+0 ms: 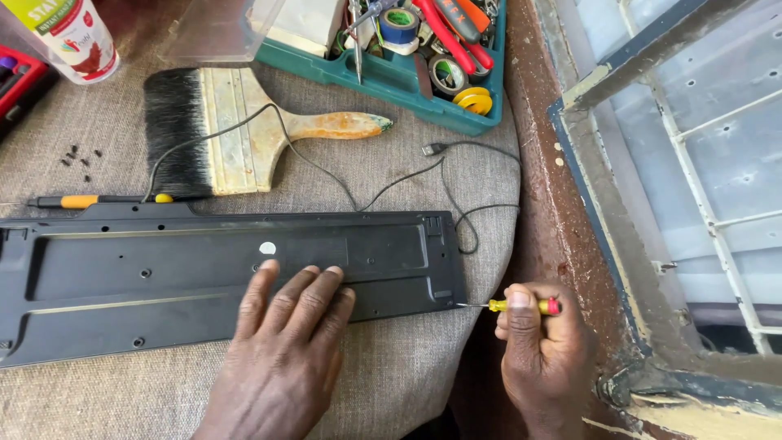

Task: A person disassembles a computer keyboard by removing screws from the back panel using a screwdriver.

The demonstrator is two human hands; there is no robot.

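Lying face down on the cloth-covered worktop (pixel 407 383), the black keyboard (pixel 204 277) stretched from the left edge of the view to just short of the worktop's right side, its underside and screw holes turned up. The left hand (pixel 285 342) rested flat on the keyboard's lower right part, fingers spread open and pressing on the plastic, gripping nothing. The right hand (pixel 542 350) was closed around a small yellow screwdriver (pixel 521 306) with a red end, its thin metal tip touching the keyboard's lower right corner.

The keyboard's black cable (pixel 391 181) looped across the cloth behind it and ended in a plug near the green tool tray (pixel 391 81). That tray held rolls of tape, red-handled pliers and other small tools. A wide paintbrush (pixel 236 134) with black bristles and a worn wooden handle lay between the tray and the keyboard, the cable running over it. A second screwdriver (pixel 81 200), black and orange, lay just behind the keyboard's top edge on the left. A few small dark screws (pixel 80 156) sat loose on the cloth near the bristles, and a white bottle (pixel 73 37) stood at the upper left. A weathered window frame (pixel 652 204) filled the right side.
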